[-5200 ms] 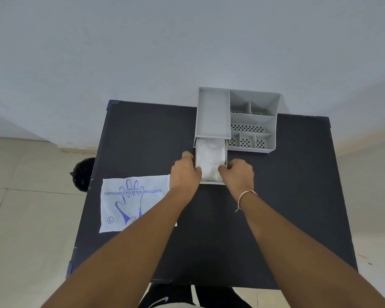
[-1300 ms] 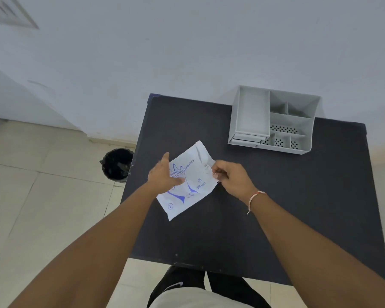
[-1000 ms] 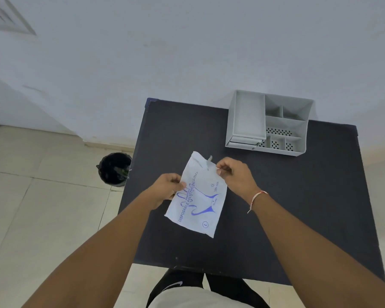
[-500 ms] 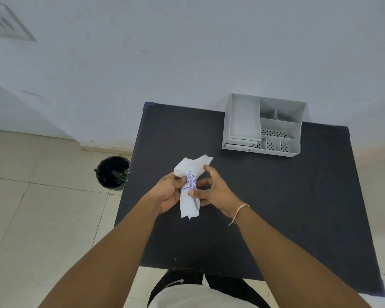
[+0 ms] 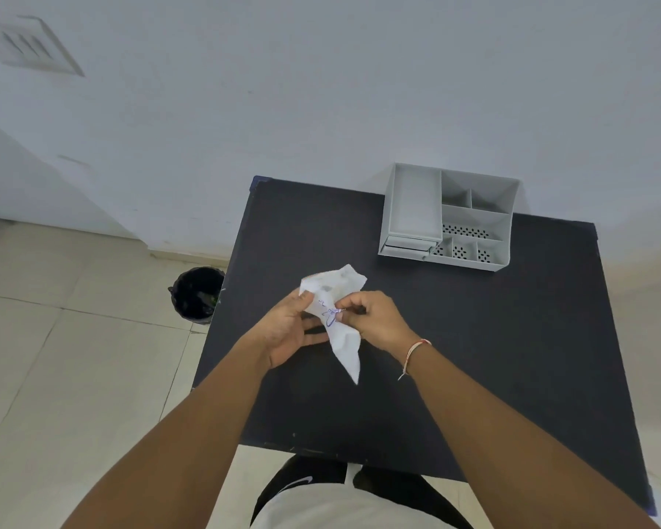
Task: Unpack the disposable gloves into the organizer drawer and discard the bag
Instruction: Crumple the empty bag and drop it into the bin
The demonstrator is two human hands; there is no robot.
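Note:
The white glove bag with blue print is crumpled between both hands above the black table. My left hand cups it from the left with the thumb on its upper part. My right hand pinches its middle from the right. A loose tail of the bag hangs down toward me. The grey organizer stands at the table's far right, its small drawer pushed in. The gloves themselves are hidden from view.
A black bin with a dark liner stands on the tiled floor just left of the table's left edge. A white wall rises right behind the table. My legs show below the table's near edge.
The drawer, open with gloves five seconds ago, is now shut. The flat bag, lifted off the table, has been squeezed into a crumpled bundle between both hands.

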